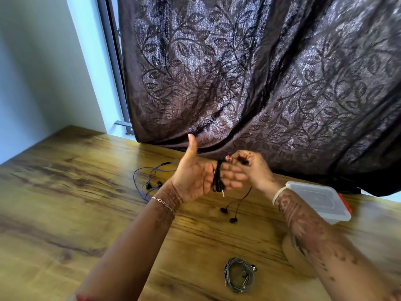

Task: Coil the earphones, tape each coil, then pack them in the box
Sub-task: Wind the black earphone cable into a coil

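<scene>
- A dark curtain (249, 72) with a leaf pattern hangs behind everything, and its hem rests on the far edge of the surface.
- The wooden surface (65, 192) carries all the things on view.
- The left hand (199, 177) is raised above the surface, palm up. Its four fingers (233, 175) are straight and held together, and the thumb points up. They grip nothing. They serve as a form, with the black earphones (217, 179) wound round them in several turns.
- The right hand (255, 168) is just beside the left fingertips. Its fingers are curled, and thumb and forefinger pinch the black cord near the top of the coil.
- A clear plastic box (314, 196) with its lid on sits to the right, just behind the right wrist. A red-orange edge shows at its far side.
- A brown tape roll (291, 255) lies near the front right, largely hidden by the right forearm.
- The blue earphones (148, 185) lie loose and uncoiled on the surface behind the left wrist.
- The grey earphones (238, 275) lie coiled in a ring at the front, between the two forearms. Whether tape binds them cannot be told.
- From the black coil the jack sticks out below the left fingers. Two earbuds hang on their thin cords down to the surface beneath the hands.
</scene>
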